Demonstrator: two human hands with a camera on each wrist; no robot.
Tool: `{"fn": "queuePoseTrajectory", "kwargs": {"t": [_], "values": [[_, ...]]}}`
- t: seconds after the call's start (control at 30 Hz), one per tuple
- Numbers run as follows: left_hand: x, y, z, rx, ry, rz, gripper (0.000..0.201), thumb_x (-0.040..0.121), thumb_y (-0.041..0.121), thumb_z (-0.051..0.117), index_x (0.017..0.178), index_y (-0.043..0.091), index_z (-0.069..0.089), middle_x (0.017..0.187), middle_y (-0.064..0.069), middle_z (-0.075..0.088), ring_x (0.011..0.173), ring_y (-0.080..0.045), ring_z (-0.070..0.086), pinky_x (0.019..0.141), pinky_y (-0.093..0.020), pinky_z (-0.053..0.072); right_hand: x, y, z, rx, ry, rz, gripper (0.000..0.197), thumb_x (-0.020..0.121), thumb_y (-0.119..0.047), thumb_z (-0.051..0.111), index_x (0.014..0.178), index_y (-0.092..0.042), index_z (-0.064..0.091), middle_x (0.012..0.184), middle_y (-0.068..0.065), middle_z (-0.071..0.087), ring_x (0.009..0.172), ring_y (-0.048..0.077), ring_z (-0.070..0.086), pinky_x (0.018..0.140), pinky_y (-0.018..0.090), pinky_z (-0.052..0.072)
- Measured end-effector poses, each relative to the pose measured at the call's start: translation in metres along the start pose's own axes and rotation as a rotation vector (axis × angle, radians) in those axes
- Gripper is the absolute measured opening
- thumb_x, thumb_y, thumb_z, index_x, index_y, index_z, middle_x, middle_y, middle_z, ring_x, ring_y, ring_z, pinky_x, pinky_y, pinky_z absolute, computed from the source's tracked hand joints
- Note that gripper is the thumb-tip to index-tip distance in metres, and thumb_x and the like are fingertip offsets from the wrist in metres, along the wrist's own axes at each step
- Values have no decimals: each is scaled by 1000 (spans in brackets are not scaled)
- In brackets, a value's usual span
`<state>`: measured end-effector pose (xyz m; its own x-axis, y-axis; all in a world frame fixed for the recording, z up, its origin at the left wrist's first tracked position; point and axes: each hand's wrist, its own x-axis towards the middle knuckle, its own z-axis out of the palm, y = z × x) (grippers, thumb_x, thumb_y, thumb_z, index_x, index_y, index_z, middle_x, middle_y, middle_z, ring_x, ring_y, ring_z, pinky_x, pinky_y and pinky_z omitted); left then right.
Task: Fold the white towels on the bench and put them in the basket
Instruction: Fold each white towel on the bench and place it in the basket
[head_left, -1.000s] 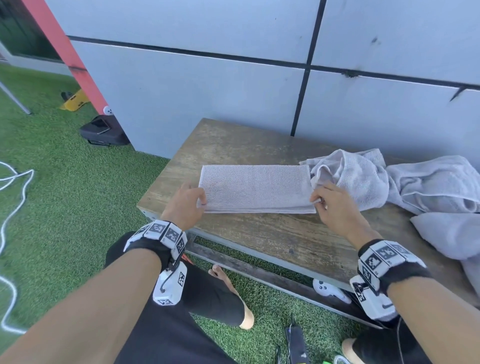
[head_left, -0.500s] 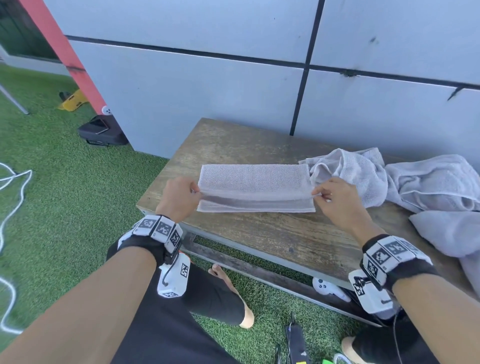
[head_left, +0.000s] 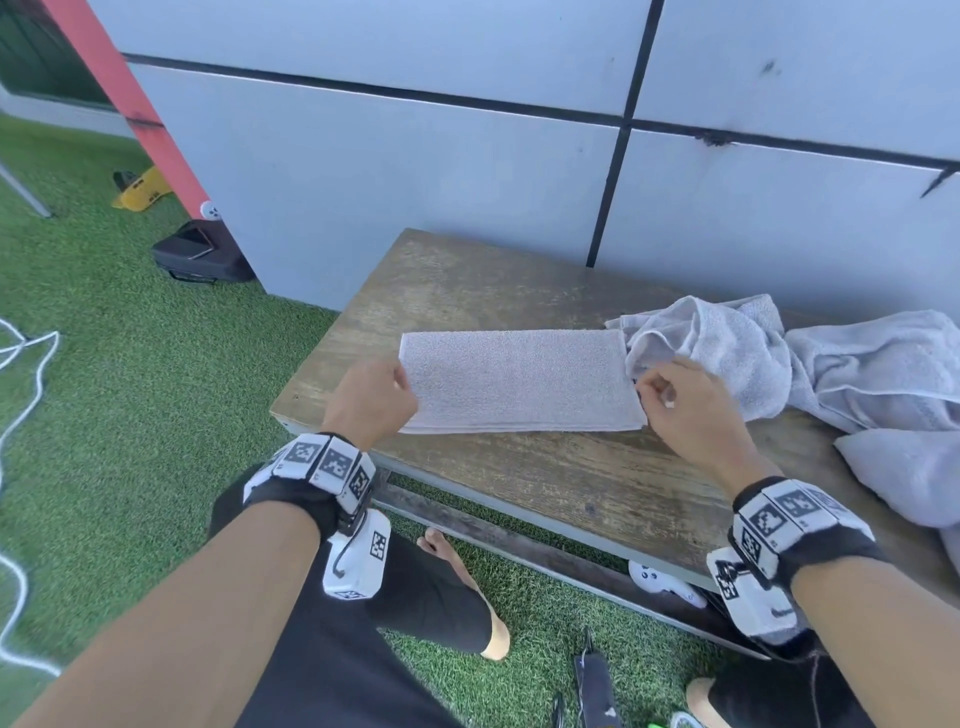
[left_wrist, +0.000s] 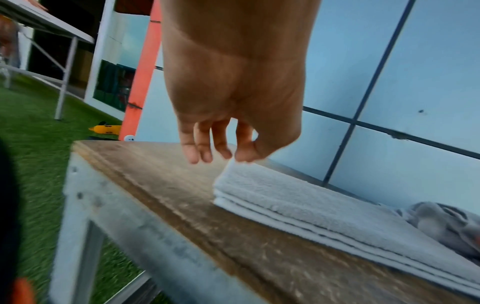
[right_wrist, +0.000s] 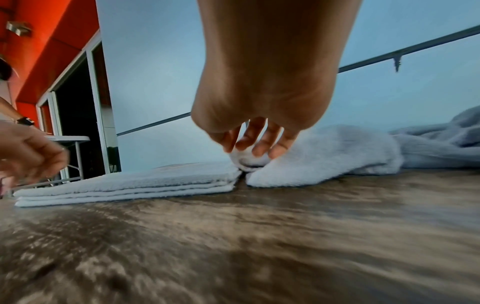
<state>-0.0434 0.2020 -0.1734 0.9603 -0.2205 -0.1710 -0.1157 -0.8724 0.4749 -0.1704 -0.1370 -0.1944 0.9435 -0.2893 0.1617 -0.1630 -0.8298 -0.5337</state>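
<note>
A white towel (head_left: 519, 382), folded into a flat strip of several layers, lies across the wooden bench (head_left: 545, 483). My left hand (head_left: 402, 382) is at its left end. In the left wrist view, thumb and forefinger (left_wrist: 241, 158) pinch the top layer's far corner (left_wrist: 231, 164), which is slightly raised. My right hand (head_left: 647, 389) is at the right end. In the right wrist view its fingers (right_wrist: 259, 148) pinch a small bunch of white towel (right_wrist: 246, 162) where the strip meets a crumpled towel (head_left: 727, 348). No basket is in view.
More unfolded towels (head_left: 883, 374) are heaped on the bench's right part, against the grey panel wall (head_left: 415, 182). A white controller (head_left: 660, 582) lies under the bench. On the grass to the left are a black case (head_left: 200, 254) and a white cable (head_left: 21, 364).
Half a second ago both hands held the top layer's near edge lifted. It lies flat again now, and both hands have shifted farther along the towel's ends.
</note>
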Motion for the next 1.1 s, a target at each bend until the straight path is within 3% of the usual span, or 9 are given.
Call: {"fn": "queuePoseTrajectory", "kwargs": {"t": [0.13,0.23,0.3,0.37,0.43,0.53,0.77,1.1], "values": [[26,33,21,-43,89,178,23,91,11,54,113,18,55,126,-4,51,112,-22,52,96,-40,48,26,-27,27,15,-22,-158,14,94,-13,57,105,-17,65,102,-5,55,96,14,53,83,32,46],[43,60,46,3,70,296,36,94,10,51,130,15,51,140,-8,43,130,-25,42,105,-40,41,45,-56,50,-76,-194,-197,39,96,-15,52,135,-16,51,136,0,51,126,20,47,103,38,41],[48,71,64,76,66,309,44,98,15,48,142,14,44,155,-10,33,144,-28,29,114,-44,32,57,-72,68,-136,-274,-185,57,98,-19,48,152,-14,32,157,1,34,145,22,31,115,39,29],[51,73,83,117,48,284,51,103,23,40,153,17,32,165,-9,18,154,-27,11,122,-46,18,66,-76,87,-185,-342,-168,63,103,-26,38,159,-13,13,167,2,11,154,19,9,124,40,13],[52,63,99,196,36,280,54,107,33,24,159,23,18,169,-5,8,156,-24,1,125,-45,8,67,-71,104,-279,-389,-142,62,106,-36,24,160,-15,3,168,0,-3,154,16,-6,125,40,1],[55,50,111,275,68,314,59,103,42,8,161,29,10,169,-1,3,156,-21,-2,126,-43,2,61,-63,113,-355,-357,-162,61,106,-41,17,161,-19,1,168,-3,-8,154,14,-11,125,41,-5],[55,47,113,240,107,306,56,106,45,18,160,34,10,169,0,3,156,-20,-2,126,-43,0,54,-63,110,-308,-290,-128,60,105,-47,16,160,-28,4,168,-9,-6,153,11,-11,124,39,-8],[51,33,105,243,101,256,66,100,64,18,160,37,6,169,2,-1,156,-18,-5,126,-41,-3,51,-56,104,-285,-293,-31,66,100,-62,13,159,-36,-1,166,-12,-12,152,10,-15,124,38,-8]]}}
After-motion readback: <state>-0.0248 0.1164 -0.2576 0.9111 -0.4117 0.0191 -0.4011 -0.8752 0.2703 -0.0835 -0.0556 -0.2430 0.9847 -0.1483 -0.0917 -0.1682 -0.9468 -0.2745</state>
